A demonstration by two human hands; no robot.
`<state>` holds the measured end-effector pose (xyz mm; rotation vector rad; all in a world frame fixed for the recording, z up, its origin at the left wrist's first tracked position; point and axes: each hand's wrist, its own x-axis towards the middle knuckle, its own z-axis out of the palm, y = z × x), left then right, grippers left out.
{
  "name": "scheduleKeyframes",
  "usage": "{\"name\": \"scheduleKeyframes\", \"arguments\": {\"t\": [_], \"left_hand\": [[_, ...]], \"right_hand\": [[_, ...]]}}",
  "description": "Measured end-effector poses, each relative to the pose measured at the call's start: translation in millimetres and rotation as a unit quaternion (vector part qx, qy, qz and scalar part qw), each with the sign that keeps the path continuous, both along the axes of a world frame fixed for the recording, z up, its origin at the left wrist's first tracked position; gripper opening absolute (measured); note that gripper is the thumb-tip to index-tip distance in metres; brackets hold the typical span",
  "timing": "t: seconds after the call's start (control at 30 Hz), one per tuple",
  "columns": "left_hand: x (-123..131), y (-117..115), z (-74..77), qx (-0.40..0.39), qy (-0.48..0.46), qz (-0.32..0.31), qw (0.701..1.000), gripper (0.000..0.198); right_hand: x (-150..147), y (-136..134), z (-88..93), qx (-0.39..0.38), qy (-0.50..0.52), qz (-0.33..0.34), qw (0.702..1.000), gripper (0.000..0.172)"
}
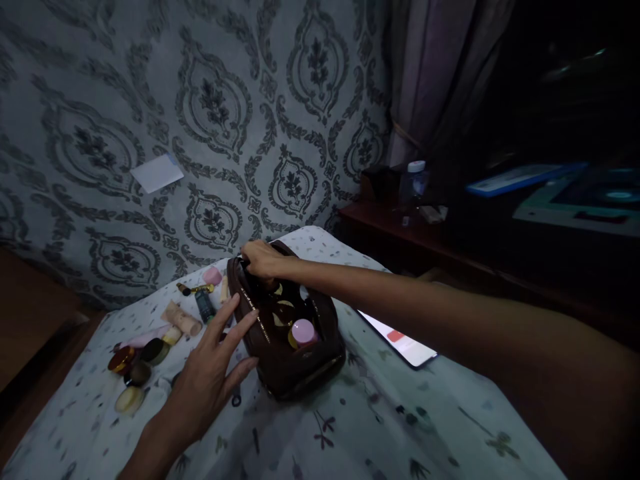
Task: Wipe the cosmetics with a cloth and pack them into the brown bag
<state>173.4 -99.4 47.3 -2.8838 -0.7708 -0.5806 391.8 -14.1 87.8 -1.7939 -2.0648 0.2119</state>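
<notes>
A dark brown zip-up cosmetic bag [327,333] lies unzipped on the patterned sheet. Inside it are a pink-lidded jar [303,332] and other small containers, partly lost in shadow. My right hand [263,260] reaches across to the bag's far end, its fingertips dipping out of sight behind the rim. Whether it grips anything is hidden. With fingers spread, my left hand [207,370] rests its fingertips at the bag's left side by the zip. Left of the bag lie several cosmetics, among them a beige tube [181,318], a dark bottle [205,305] and an amber jar [121,360].
A phone [400,340] with a lit screen lies right of the bag, partly under my right forearm. Beyond the bed, a reddish table [370,215] holds a clear bottle [414,183] with a white cap. Patterned wallpaper [215,107] rises behind, with a white card [157,173] on it.
</notes>
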Motion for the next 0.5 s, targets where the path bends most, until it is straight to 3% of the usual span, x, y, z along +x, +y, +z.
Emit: {"name": "scheduleKeyframes", "arguments": {"t": [0.5], "left_hand": [[1, 2, 1.1, -0.008, 0.004, -0.004, 1.000, 0.053]], "right_hand": [[4, -7, 21.7, -0.042, 0.024, 0.005, 0.999, 0.025]]}}
